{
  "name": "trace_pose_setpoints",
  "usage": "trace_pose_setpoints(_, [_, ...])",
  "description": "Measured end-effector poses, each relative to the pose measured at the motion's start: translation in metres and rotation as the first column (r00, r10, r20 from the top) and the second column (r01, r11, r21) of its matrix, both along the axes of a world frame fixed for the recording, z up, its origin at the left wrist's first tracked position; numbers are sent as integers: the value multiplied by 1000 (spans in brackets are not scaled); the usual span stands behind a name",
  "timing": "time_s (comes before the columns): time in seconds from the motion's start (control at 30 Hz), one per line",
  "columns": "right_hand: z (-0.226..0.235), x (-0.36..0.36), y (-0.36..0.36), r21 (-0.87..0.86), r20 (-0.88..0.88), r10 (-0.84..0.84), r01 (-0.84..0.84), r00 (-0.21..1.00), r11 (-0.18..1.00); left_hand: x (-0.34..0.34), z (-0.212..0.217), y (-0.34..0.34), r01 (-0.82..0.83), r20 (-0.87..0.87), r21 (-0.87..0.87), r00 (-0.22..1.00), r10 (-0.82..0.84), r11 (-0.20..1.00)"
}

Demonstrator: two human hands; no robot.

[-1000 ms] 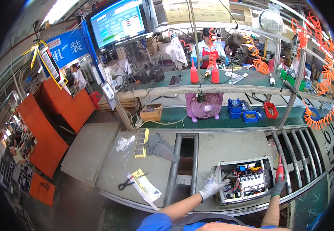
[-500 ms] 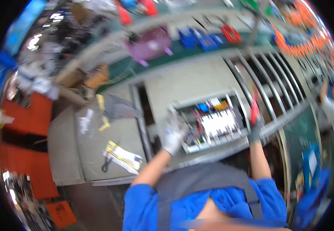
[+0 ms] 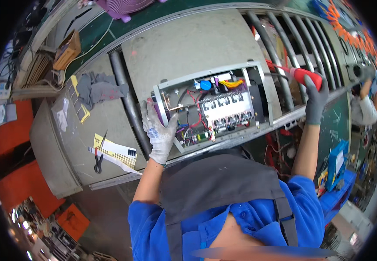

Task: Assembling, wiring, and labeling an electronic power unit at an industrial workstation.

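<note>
An open grey metal electronics chassis (image 3: pixel 206 71) lies on the bench in front of me, with coloured wires, a blue round part and a row of terminals inside. My left hand (image 3: pixel 158 132), in a whitish glove, grips its left end wall: the fingers stretch along the outside and the thumb bends over the inner side. Beyond the chassis' right end, my right hand (image 3: pixel 316 100), in a grey glove, is closed round a red bottle-shaped thing (image 3: pixel 305 77). Its long thin red tip points left toward the chassis and stays apart from it.
Metal rollers (image 3: pixel 284 65) run along the bench to the right. On the left lie a grey cloth (image 3: pixel 99 89), a yellow-and-white label sheet (image 3: pixel 116 150) and dark-handled snips (image 3: pixel 98 164). A purple fan (image 3: pixel 123 6) stands at the back; orange coiled hose (image 3: pixel 349 32) hangs far right.
My view has swung and steadied, so the chassis appears farther left and larger. The right hand has moved away from the chassis to the right, and the red thing has turned from upright to pointing left.
</note>
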State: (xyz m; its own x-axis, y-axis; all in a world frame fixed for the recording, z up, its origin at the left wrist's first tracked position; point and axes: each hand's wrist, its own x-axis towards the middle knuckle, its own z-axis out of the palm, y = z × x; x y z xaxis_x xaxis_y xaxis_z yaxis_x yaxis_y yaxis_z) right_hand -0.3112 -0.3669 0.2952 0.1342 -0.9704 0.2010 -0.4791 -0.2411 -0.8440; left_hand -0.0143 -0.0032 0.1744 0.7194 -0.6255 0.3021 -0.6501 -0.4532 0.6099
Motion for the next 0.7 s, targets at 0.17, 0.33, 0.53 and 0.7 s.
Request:
trace_pose_setpoints(0.17, [-8,101,84,-11,88,569,-570,818,821,18,-3,-25,-89,-222,16,971,90,996])
trace_pose_setpoints(0.33, [-41,182,142,-242,-93,800,-793,592,559,20,-6,-33,-156,-569,-8,813,123,988])
trace_pose_setpoints(0.53, [-53,203,155,-312,-109,800,-785,590,536,18,-5,-35,-64,-535,-52,844,27,997])
trace_pose_setpoints(0.7, [-53,205,161,-296,-161,793,-796,587,529,18,0,-42,-66,-574,-17,818,44,998])
